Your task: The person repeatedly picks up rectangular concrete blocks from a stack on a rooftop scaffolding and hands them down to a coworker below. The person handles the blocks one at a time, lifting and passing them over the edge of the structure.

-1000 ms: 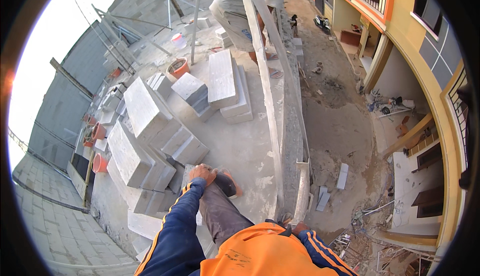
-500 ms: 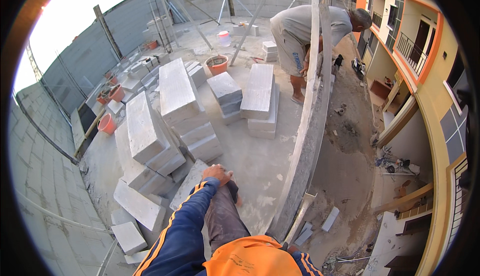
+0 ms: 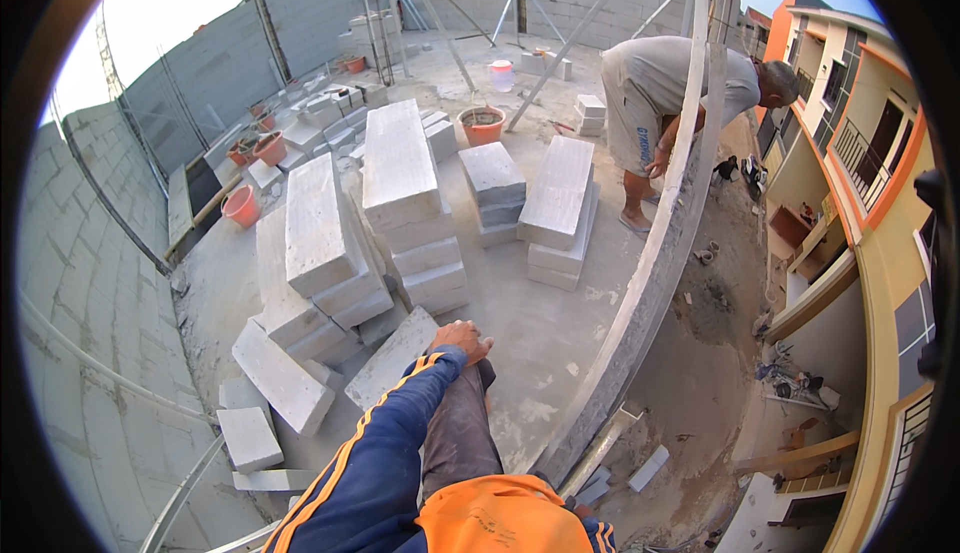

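Observation:
My left hand [image 3: 462, 340] rests on my bent knee, fingers draped over it and holding nothing. The dark trouser leg [image 3: 455, 433] stretches below it. Just left of the hand, a pale grey block [image 3: 393, 358] lies tilted on the floor. Behind it rise stacks of similar blocks [image 3: 322, 238], a taller stack [image 3: 402, 168] and two lower ones [image 3: 558, 193]. Of my right arm only a striped sleeve [image 3: 602, 536] shows at the lower edge. The right hand is almost wholly hidden beside the orange shirt front, so its fingers cannot be made out.
A long raised concrete edge [image 3: 640, 323] runs along my right, with a drop to the ground beyond. A person [image 3: 660, 103] bends over at that edge. Orange buckets [image 3: 482, 125] and slanting props [image 3: 580, 38] stand farther back. A block wall [image 3: 100, 283] borders the left.
My view has turned slightly left, so the scene sits farther right in the picture. My left hand stays on the knee, and the other person remains bent over.

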The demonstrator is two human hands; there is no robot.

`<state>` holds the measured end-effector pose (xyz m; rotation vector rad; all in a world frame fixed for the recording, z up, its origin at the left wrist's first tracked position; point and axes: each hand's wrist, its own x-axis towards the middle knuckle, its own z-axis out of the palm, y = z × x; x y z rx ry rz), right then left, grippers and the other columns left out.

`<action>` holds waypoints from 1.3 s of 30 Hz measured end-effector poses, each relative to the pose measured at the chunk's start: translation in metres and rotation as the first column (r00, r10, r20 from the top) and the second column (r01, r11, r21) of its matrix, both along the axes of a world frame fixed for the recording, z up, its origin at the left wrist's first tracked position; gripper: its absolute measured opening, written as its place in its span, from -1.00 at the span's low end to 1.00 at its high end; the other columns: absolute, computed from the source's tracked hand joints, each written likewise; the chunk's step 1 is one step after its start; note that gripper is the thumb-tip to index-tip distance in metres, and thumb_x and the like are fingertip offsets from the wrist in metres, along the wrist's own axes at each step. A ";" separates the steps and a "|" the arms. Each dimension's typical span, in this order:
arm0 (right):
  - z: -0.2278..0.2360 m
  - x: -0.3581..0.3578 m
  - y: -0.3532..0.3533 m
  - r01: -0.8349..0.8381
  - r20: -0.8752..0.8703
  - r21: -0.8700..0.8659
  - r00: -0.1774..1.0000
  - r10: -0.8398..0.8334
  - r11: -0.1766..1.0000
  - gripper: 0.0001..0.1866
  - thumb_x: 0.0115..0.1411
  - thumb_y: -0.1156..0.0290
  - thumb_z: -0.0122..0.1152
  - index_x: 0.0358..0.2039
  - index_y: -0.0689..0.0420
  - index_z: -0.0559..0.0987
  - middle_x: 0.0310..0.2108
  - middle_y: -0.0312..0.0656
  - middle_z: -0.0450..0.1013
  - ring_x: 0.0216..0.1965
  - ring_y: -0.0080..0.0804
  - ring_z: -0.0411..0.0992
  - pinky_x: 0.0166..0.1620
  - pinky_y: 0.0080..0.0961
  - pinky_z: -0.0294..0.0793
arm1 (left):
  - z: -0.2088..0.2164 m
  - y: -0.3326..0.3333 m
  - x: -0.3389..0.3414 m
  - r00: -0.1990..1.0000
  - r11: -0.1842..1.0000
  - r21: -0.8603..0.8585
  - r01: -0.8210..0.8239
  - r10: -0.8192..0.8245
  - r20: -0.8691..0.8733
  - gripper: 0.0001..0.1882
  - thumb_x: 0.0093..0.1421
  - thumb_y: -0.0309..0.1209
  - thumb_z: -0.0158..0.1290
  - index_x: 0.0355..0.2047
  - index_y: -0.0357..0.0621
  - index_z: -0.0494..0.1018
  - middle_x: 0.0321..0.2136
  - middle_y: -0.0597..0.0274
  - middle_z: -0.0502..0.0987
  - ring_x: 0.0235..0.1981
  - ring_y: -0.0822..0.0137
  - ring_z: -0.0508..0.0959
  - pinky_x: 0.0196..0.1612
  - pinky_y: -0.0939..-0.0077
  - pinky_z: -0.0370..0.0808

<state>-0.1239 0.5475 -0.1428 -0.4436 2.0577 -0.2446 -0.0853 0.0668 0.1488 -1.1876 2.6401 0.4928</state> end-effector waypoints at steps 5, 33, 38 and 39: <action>-0.015 -0.014 -0.007 -0.030 -0.015 0.047 0.999 0.031 0.998 -0.33 0.01 -0.20 0.16 -0.36 0.30 0.65 -0.24 0.17 0.56 -0.20 0.09 0.55 -0.20 -0.13 0.50 | -0.001 0.001 0.000 1.000 1.000 -0.014 0.003 -0.003 -0.019 -0.44 0.20 0.08 -0.02 -0.13 -0.20 0.55 -0.09 -0.01 0.57 0.01 0.06 0.53 0.09 0.23 0.44; 0.018 0.007 0.004 0.024 -0.002 0.145 1.000 -0.024 0.989 -0.21 -0.11 -0.32 0.25 -0.24 0.26 0.66 -0.18 0.10 0.57 -0.13 0.00 0.57 -0.10 -0.20 0.53 | -0.008 0.016 -0.014 0.997 0.993 -0.117 0.030 -0.038 -0.072 -0.57 0.13 0.05 0.04 -0.22 0.07 0.66 -0.19 0.06 0.63 -0.08 0.01 0.57 -0.01 0.17 0.47; 0.028 0.009 0.001 0.045 -0.015 0.139 0.999 -0.043 0.989 -0.24 -0.08 -0.29 0.27 -0.21 0.24 0.66 -0.12 0.12 0.54 -0.06 0.00 0.52 -0.05 -0.21 0.50 | -0.017 0.015 -0.015 0.997 0.983 -0.180 0.042 -0.053 -0.057 -0.55 0.13 0.09 0.04 -0.20 0.08 0.66 -0.16 0.09 0.62 -0.04 0.02 0.56 0.03 0.18 0.45; 0.029 0.010 0.001 0.053 -0.011 0.139 0.999 -0.052 0.989 -0.23 -0.08 -0.29 0.27 -0.21 0.24 0.66 -0.12 0.12 0.54 -0.05 0.00 0.52 -0.06 -0.21 0.50 | -0.018 0.015 -0.015 0.997 0.981 -0.189 0.048 -0.059 -0.053 -0.54 0.13 0.10 0.04 -0.20 0.08 0.66 -0.16 0.10 0.62 -0.04 0.02 0.55 0.04 0.18 0.45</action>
